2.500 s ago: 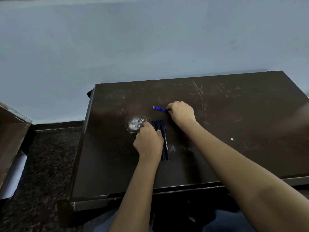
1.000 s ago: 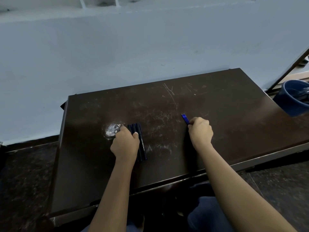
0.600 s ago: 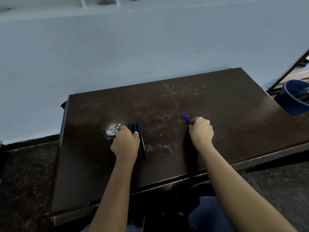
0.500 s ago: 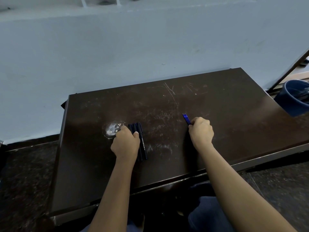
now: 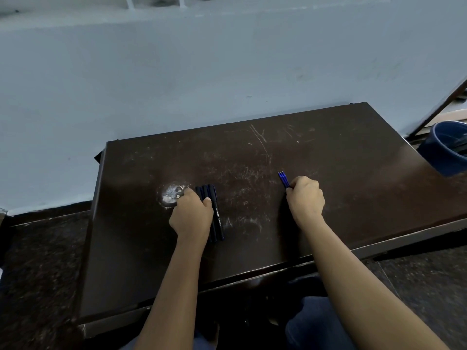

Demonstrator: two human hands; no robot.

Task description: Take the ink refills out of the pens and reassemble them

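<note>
Several dark pens (image 5: 215, 213) lie side by side on the dark brown table (image 5: 328, 193), left of centre, pointing away from me. My left hand (image 5: 191, 216) rests on their left side, its fingers curled over them. My right hand (image 5: 305, 200) is closed around a bunch of thin blue ink refills (image 5: 283, 179), whose ends stick out past my fingers toward the wall. The rest of the refills is hidden inside my fist. Both hands rest on the tabletop.
A worn pale patch (image 5: 171, 195) marks the tabletop beside my left hand. A dark blue bucket (image 5: 447, 150) stands off the table's right edge. A pale blue wall (image 5: 202, 72) rises behind the table. Dark speckled floor (image 5: 43, 261) lies to the left.
Over the past 2.5 seconds my right hand carried the blue refills away from the pens to the right. In the last second both hands have stayed still.
</note>
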